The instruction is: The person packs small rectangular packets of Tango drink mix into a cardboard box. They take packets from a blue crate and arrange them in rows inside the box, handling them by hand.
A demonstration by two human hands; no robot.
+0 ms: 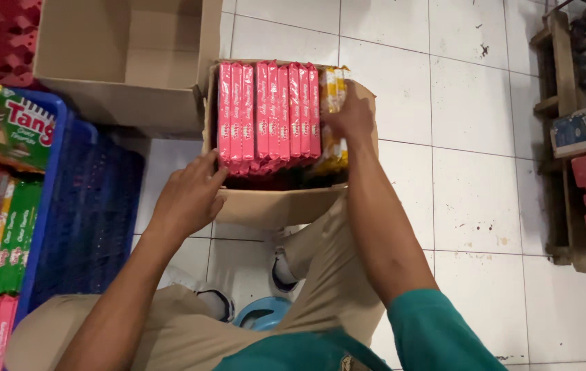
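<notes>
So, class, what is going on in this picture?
A person seated over a carton on the tiled floor is handling flat snack packs stood on edge inside it. The left hand rests at the near end of the pink packs, touching them by the carton's front wall. The right hand grips the yellow packs at the row's right end. An empty carton sits behind, and a blue crate stands on the left.

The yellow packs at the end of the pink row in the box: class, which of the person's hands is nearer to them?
Right. The right hand rests on the yellow packs; the left hand is at the row's opposite end, by the pink packs.
</notes>
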